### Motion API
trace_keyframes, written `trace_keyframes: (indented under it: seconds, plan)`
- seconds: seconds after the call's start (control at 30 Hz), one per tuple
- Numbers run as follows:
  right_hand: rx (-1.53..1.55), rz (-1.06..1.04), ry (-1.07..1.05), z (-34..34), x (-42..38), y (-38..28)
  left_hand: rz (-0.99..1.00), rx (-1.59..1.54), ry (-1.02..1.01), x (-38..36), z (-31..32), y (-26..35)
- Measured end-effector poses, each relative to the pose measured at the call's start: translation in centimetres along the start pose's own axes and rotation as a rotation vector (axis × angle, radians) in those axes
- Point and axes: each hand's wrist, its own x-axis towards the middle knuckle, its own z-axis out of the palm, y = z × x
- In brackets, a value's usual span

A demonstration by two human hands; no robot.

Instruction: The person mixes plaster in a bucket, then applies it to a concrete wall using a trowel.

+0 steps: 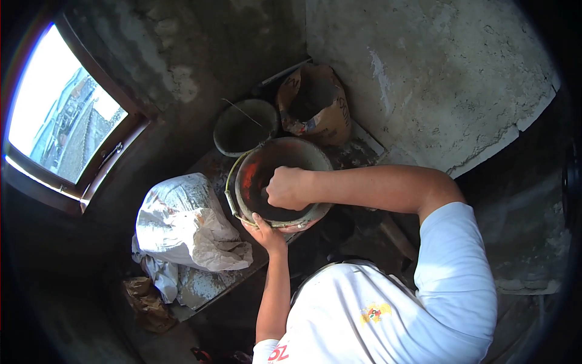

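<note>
Grey-crusted round bucket (291,149)! The left hand (271,236) is gripping its near side; just beyond, the right hand (288,188) is clenching over the opening, whether around anything I cannot tell.

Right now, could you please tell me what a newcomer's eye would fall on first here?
Probably the bright window at the upper left, glaring beside the dark wall. Next comes the bucket near the middle, with an orange patch inside; the left hand holds its near edge, and the closed right hand is at its mouth. The sunlit white sack, left of the bucket, also stands out.
</note>
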Motion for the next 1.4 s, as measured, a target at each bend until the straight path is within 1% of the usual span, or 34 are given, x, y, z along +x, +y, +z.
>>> trace_keyframes:
  seconds: [0.07,0.1,0.17,0.2,0.27,0.33,0.4,0.43,0.5,0.53,0.63,0.7,0.73,0.8,0.83,0.9,0.93,1.0,1.03,1.07,1.13,1.17,1.2,1.27,1.37,1.4]
  plan:
    - [0.022,-0.108,0.047,-0.3,-1.1,-0.3,0.004,-0.033,-0.017,0.2,0.0,-0.1]
    - [0.022,-0.111,0.046,-0.7,-1.7,-0.1,0.003,-0.033,-0.014,0.1,0.0,-0.2]
    - [-0.003,-0.125,-0.070,-1.9,-2.7,1.0,0.017,-0.033,0.011,0.1,0.1,-0.4]
    - [-0.007,-0.128,-0.071,-2.2,-2.7,1.6,0.020,-0.035,0.015,0.1,0.2,-0.3]
    - [-0.027,-0.070,-0.091,-2.8,-2.5,2.5,0.019,-0.044,-0.010,0.1,0.2,0.0]
    - [-0.075,-0.069,-0.087,-3.4,-1.8,2.7,0.020,-0.047,-0.020,0.1,0.2,0.2]
    - [-0.176,-0.055,-0.020,-3.2,-0.5,2.8,0.015,-0.045,-0.032,0.0,0.3,0.4]
    - [-0.175,-0.056,-0.021,-2.8,0.2,3.0,0.019,-0.041,-0.017,-0.1,0.4,0.4]
    - [-0.221,-0.047,0.055,-1.9,1.4,3.7,0.019,-0.040,0.001,0.0,0.4,0.4]
    - [-0.220,-0.049,0.051,-1.3,1.5,3.8,0.015,-0.035,-0.010,0.1,0.3,0.4]
    - [-0.262,-0.093,-0.009,-0.7,1.3,3.5,0.007,-0.028,-0.030,0.2,0.1,0.2]
    - [-0.224,-0.084,-0.167,-1.3,0.9,2.7,0.007,-0.027,-0.031,0.3,0.0,0.0]
    - [-0.225,-0.090,-0.171,-1.6,0.7,2.5,0.029,-0.006,-0.027,0.3,0.1,-0.1]
    - [-0.101,-0.101,-0.226,-2.9,-0.1,1.9,0.048,0.016,-0.027,0.3,0.0,-0.3]
    - [-0.099,-0.097,-0.228,-3.0,0.1,1.9,0.058,0.030,-0.015,0.4,0.0,-0.4]
    - [0.140,-0.002,-0.232,-3.3,0.8,2.3,0.065,0.043,-0.011,0.3,0.0,-0.7]
    - [0.139,0.004,-0.231,-3.2,1.0,2.7,0.053,0.033,0.002,0.3,0.0,-0.7]
    - [0.310,0.145,-0.201,-2.1,1.8,4.0,0.042,0.022,0.015,0.2,0.1,-0.4]
    - [0.399,0.231,-0.234,-1.4,1.9,4.8,0.040,0.006,-0.003,0.2,0.2,0.0]
    - [0.395,0.229,-0.234,-1.3,1.4,5.2,0.039,-0.010,-0.019,0.1,0.3,0.2]
    - [0.402,0.304,-0.058,-0.8,-0.2,5.8,0.059,0.014,-0.007,0.2,0.3,0.2]
    - [0.372,0.332,-0.024,-0.7,-0.7,5.9,0.072,0.043,-0.002,0.2,0.2,0.2]
    - [0.369,0.322,-0.023,-0.5,-1.0,5.9,0.077,0.044,0.007,0.3,0.1,0.1]
    - [0.219,0.396,-0.001,-0.4,-1.5,5.3,0.073,0.099,0.003,0.3,0.0,-0.1]
    - [0.288,0.424,-0.029,-0.7,-2.4,4.9,0.063,0.087,-0.006,0.5,-0.1,-0.4]
    - [0.294,0.425,-0.031,0.3,-2.6,4.9,0.059,0.090,-0.008,0.5,-0.2,-0.4]
